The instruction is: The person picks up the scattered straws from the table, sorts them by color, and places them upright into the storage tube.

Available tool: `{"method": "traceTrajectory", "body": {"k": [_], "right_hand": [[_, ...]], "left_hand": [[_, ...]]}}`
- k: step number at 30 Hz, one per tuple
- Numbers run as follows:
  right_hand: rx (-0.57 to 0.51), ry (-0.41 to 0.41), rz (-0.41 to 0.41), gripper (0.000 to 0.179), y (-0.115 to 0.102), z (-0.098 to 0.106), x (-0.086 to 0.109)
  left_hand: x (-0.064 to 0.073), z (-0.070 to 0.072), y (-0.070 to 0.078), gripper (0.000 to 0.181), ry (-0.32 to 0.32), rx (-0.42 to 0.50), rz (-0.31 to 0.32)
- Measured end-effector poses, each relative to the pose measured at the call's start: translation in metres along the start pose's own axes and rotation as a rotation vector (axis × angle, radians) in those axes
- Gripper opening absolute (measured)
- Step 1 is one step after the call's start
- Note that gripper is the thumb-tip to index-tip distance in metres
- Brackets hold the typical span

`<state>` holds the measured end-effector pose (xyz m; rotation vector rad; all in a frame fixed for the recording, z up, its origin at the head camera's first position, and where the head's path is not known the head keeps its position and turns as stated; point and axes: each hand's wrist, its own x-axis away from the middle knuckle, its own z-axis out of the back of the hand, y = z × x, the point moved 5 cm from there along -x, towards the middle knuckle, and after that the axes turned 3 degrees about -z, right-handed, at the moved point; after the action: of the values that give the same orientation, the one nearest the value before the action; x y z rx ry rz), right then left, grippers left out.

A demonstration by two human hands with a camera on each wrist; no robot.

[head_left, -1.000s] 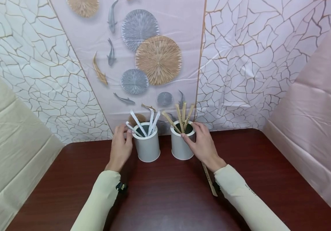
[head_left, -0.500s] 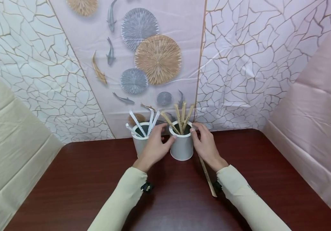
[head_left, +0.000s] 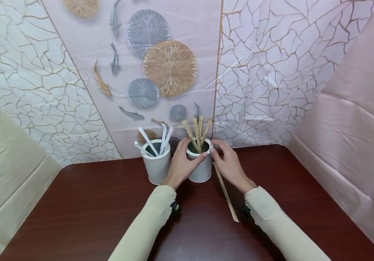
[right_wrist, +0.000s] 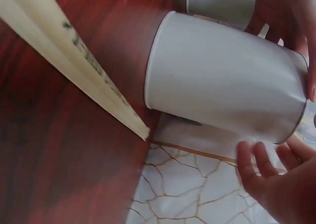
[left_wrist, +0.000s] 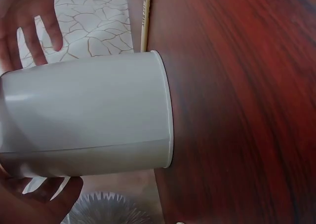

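A grey cup [head_left: 201,172] with a white rim stands upright at the back of the table, holding several tan, slim wrapped sticks [head_left: 196,132]. My left hand [head_left: 181,165] grips this cup near the rim, thumb in front and fingers behind. On the opposite side, my right hand [head_left: 229,165] has its fingers relaxed and spread close to the rim. In the right wrist view those fingers [right_wrist: 256,160] sit just off the cup wall [right_wrist: 222,76]. One loose tan stick with dark print [head_left: 225,192] lies on the table below my right hand.
A second grey cup [head_left: 158,168] stands just left of my left hand, with several white wrapped sticks [head_left: 149,141] leaning in it. The patterned cloth backdrop [head_left: 255,108] rises behind the dark red-brown table [head_left: 92,203].
My left hand has left the white sticks' cup, moved right and taken hold of the tan sticks' cup. My right hand has eased off that cup's rim. The head view has shifted slightly.
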<state>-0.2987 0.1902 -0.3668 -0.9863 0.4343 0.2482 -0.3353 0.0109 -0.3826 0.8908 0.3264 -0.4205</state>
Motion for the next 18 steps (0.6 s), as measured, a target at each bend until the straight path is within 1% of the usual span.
{"method": "traceTrajectory", "body": {"k": [3,4,6,8,10,12,15,18], "right_hand": [[0.008,-0.023,-0.051,0.037,0.005,0.004,0.003],[0.019,-0.044,-0.074,0.038,0.007,0.007,0.004],[0.036,-0.118,-0.139,0.039,0.011,0.012,0.007],[0.049,-0.215,-0.225,0.042,0.016,0.017,0.012],[0.031,-0.321,-0.318,0.045,0.022,0.019,0.018],[0.005,-0.41,-0.403,0.047,0.027,0.019,0.025],[-0.018,-0.491,-0.508,0.043,0.037,0.018,0.037],[-0.017,-0.532,-0.564,0.035,0.047,0.014,0.047]], "left_hand": [[0.0,0.0,-0.003,0.087,-0.006,-0.009,0.009],[0.0,-0.001,-0.003,0.087,-0.01,-0.008,0.011],[0.0,-0.001,-0.002,0.089,-0.017,-0.002,0.017],[0.001,-0.002,-0.002,0.09,-0.021,-0.001,0.027],[0.001,-0.002,-0.002,0.091,-0.01,-0.001,0.037],[0.002,-0.002,-0.003,0.091,0.0,-0.004,0.047],[0.004,-0.001,-0.003,0.09,0.013,-0.001,0.053],[0.004,-0.001,-0.003,0.089,0.012,0.005,0.055]]}}
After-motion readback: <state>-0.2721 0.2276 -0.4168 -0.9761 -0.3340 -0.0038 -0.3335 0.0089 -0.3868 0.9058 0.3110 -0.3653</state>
